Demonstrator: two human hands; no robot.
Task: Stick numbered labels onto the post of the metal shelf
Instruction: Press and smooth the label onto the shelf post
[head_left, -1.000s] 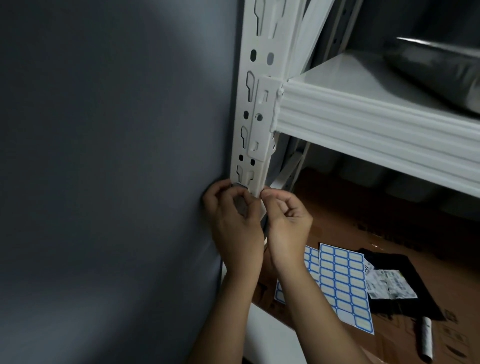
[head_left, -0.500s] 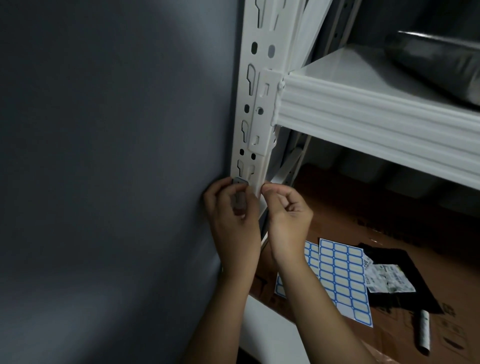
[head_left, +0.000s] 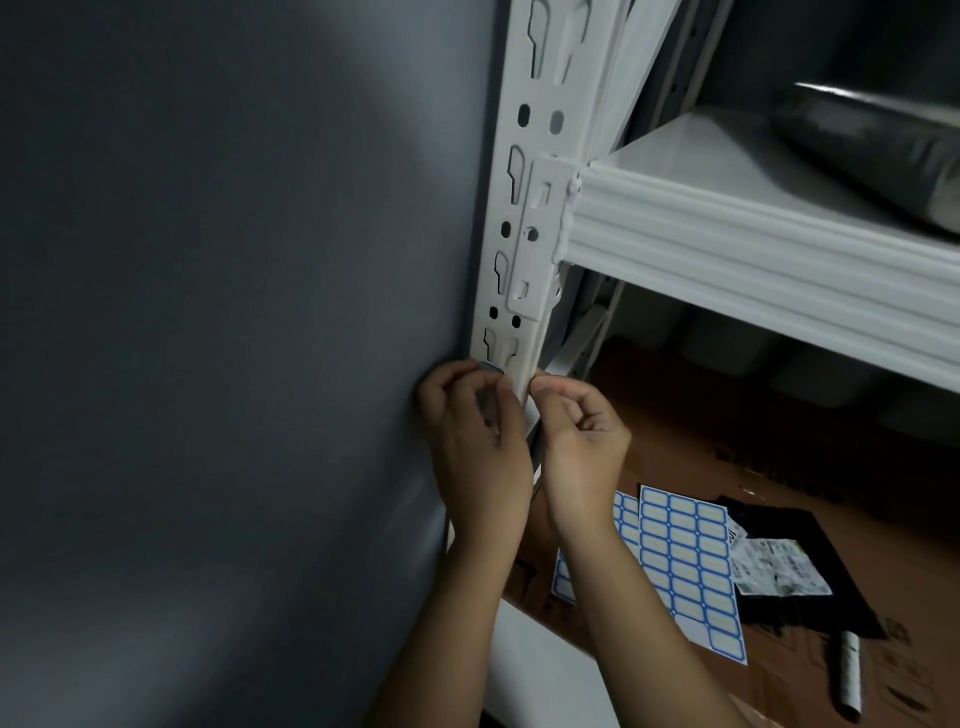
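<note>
Both hands are up at the post (head_left: 524, 218), side by side, almost touching. The left hand (head_left: 475, 447) curls round the post's left edge, thumb and fingers pinching a small label (head_left: 491, 370) flat against the metal; only a sliver of it shows above the fingertips. The right hand (head_left: 582, 441) sits on the post's right edge, thumb and forefinger pressed together there, the other fingers folded in; whether it grips the label too, I cannot tell. Just above the hands the post's keyhole slots run upward to where the shelf beam (head_left: 753, 270) hooks in. A grey wall (head_left: 234, 312) stands to the left. Down below on the cardboard (head_left: 675, 415) lie two label sheets (head_left: 685, 566) with blue borders, overlapping, and right of them a printed slip (head_left: 779, 566) on a black bag (head_left: 810, 603). A marker (head_left: 849, 675) lies near.
</note>
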